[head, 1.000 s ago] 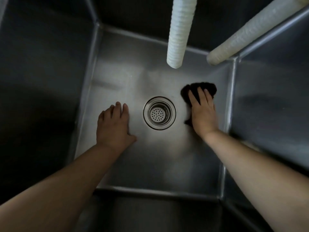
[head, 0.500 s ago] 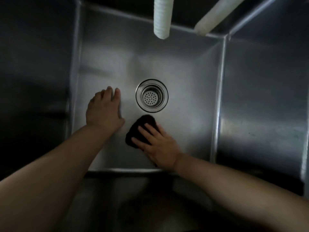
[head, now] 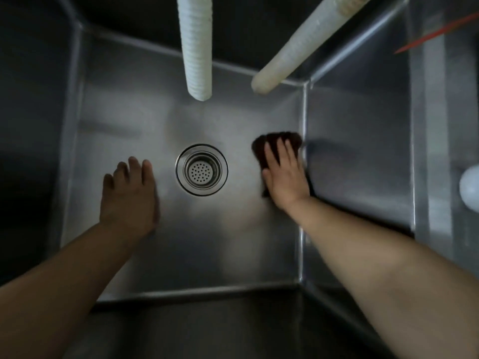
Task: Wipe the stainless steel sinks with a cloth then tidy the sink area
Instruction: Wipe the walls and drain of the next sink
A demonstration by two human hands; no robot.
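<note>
- Your dark cloth lies on the sink floor to the right of the drain strainer, tight against the right wall of the sink. Your palm hides most of it; only a rounded upper edge and a thin strip at the wrist side show. It looks soft and matte, though blur hides its weave.
- Your right hand presses flat on the cloth, fingers straight and slightly spread, curled round nothing. The fingertips are smeared by motion blur.
- Your left hand lies palm down on the bare steel to the left of the drain strainer, fingers straight and close together, holding nothing. It sits in shadow and its thumb side is blurred.
- The drain strainer is a round, polished metal cup with a ringed rim and small perforations, set in the middle of the floor.
- The sink is brushed stainless steel, square-cornered, with a dull sheen; its left and near walls fall into darkness.
- Beyond the drain strainer, a ribbed white hose hangs down, its top cut off by the frame. To its right a smoother, yellowed hose comes in slantwise, also cut off.
- Far right of the drain strainer, past the sink wall, a pale rounded object and a thin red streak sit at the frame edge; you cannot tell what either is.
</note>
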